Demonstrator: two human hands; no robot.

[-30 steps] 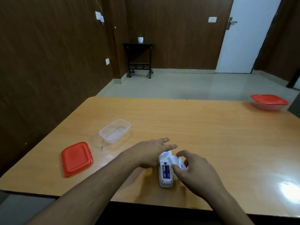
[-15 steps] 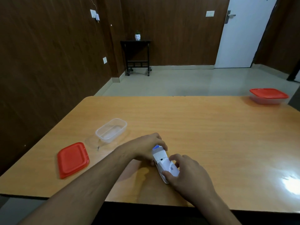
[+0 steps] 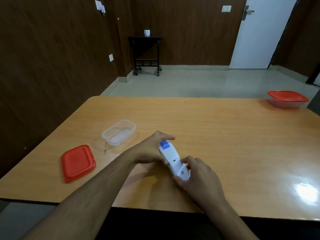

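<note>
Nearest the camera, the right hand (image 3: 199, 177) curls round the near end of a white remote control (image 3: 170, 155), thumb under its tip and fingers bent over the battery cover (image 3: 179, 168). The remote lies back-up, low over the wooden table (image 3: 225, 135), angled away and to the left, with a blue label at its far end. The left hand (image 3: 150, 149) grips that far half from the remote's left side, fingers wrapped behind it. No batteries show and the cover looks flush with the body along its seam, so the compartment seems closed or almost so. What probably remains is a last press to latch it, then turning the remote over or setting it down. Whether the latch has caught cannot be told. Left of the remote a red lid (image 3: 78, 162) lies flat, and beyond that, also left of the remote, stands an open clear plastic container (image 3: 119, 132). Far off to the remote's right, at the table's far corner, sits a red-lidded container (image 3: 287, 99). Beyond the table stand a dark side table (image 3: 145, 49) and a white door (image 3: 259, 32).
</note>
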